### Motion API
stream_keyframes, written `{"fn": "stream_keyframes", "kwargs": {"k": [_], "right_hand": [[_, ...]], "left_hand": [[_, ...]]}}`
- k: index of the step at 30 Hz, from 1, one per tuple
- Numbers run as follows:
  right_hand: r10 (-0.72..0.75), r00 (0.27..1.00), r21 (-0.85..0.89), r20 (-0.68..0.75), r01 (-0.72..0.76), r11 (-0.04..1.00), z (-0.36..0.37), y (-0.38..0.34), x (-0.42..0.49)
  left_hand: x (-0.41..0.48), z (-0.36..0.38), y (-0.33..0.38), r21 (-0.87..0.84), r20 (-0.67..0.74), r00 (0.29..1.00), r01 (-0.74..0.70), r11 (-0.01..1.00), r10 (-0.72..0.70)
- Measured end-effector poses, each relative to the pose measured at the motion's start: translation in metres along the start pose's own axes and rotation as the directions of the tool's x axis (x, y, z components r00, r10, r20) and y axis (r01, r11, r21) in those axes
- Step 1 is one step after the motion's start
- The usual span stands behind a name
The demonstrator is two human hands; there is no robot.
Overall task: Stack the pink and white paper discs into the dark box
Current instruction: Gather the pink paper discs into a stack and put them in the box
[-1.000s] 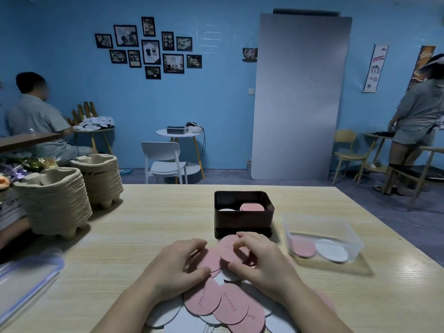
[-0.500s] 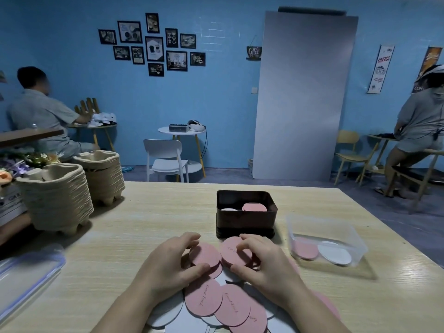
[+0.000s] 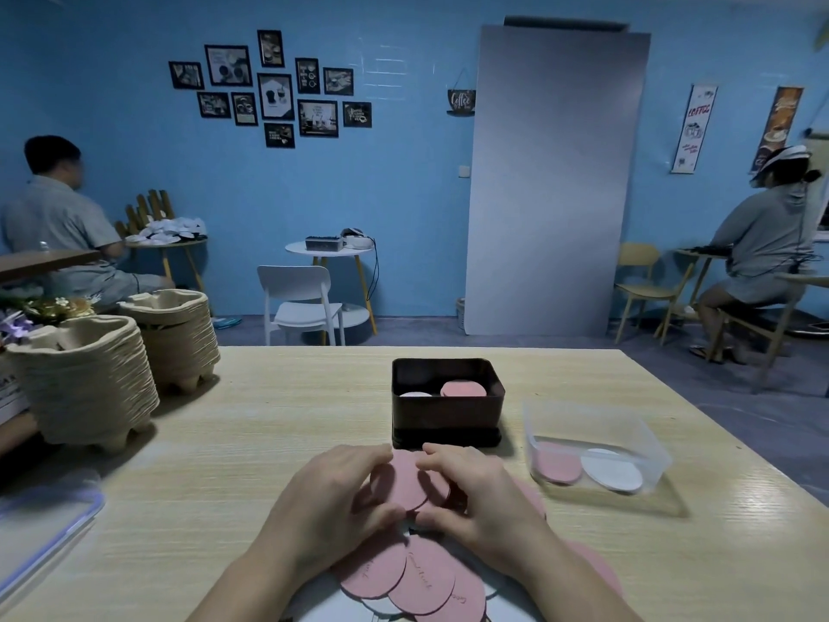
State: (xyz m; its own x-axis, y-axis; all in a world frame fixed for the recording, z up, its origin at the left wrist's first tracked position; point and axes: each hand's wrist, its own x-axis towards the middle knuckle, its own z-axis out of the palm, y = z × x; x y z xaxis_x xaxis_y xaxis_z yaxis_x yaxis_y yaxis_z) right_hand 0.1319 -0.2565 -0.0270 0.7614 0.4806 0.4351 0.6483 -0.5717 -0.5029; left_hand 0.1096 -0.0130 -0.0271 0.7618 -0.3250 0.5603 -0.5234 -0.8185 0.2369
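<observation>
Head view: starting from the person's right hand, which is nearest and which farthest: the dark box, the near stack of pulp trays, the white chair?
From the right hand:
1. dark box, just ahead.
2. near stack of pulp trays, far left on the table.
3. white chair, beyond the table's far edge.

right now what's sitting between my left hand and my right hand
In the head view, a few overlapping pink discs lie between the left hand and right hand; both hands pinch them.
</observation>
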Motion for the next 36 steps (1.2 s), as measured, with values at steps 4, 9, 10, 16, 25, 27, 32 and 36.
{"fn": "stream_keyframes", "kwargs": {"k": [4, 9, 10, 16, 25, 27, 32, 36], "right_hand": [[-0.063, 0.997, -0.025, 0.054, 0.064, 0.998, -0.0014, 0.0004, 0.002], [-0.077, 0.997, -0.018, 0.018, 0.077, 0.997, -0.0004, 0.0031, 0.0006], [-0.078, 0.997, -0.009, 0.002, 0.078, 0.997, -0.0007, 0.0027, 0.0002], [-0.062, 0.996, 0.05, -0.061, 0.065, 0.997, -0.0016, 0.0012, -0.0013], [-0.09, 0.995, 0.017, -0.034, 0.091, 0.996, 0.0004, 0.0008, -0.0011], [-0.089, 0.996, 0.01, -0.026, 0.09, 0.996, 0.0004, 0.0007, 0.0004], [-0.095, 0.995, -0.015, -0.016, 0.095, 0.995, -0.0014, -0.0011, -0.001], [-0.079, 0.997, -0.014, -0.018, 0.079, 0.997, -0.0015, -0.0013, -0.0014]], "left_hand": [[0.0032, 0.0033, 0.0017, -0.022, 0.05, 0.994, -0.091, 0.996, 0.092], [0.0022, 0.0056, 0.0002, -0.058, 0.068, 0.993, -0.088, 0.994, 0.092], [0.0014, 0.0058, -0.0003, -0.076, 0.062, 0.995, -0.073, 0.994, 0.078], [-0.0046, 0.0056, -0.0022, -0.158, 0.014, 1.0, -0.01, 0.987, 0.013], [-0.0041, 0.0083, -0.002, -0.144, 0.01, 0.998, -0.054, 0.988, 0.056], [-0.0035, 0.0078, -0.0021, -0.156, 0.014, 0.998, -0.052, 0.986, 0.055], [-0.0039, 0.0085, -0.0036, -0.159, 0.013, 0.999, -0.037, 0.987, 0.039], [-0.0045, 0.0077, -0.0032, -0.154, 0.024, 0.999, -0.021, 0.988, 0.025]]}}
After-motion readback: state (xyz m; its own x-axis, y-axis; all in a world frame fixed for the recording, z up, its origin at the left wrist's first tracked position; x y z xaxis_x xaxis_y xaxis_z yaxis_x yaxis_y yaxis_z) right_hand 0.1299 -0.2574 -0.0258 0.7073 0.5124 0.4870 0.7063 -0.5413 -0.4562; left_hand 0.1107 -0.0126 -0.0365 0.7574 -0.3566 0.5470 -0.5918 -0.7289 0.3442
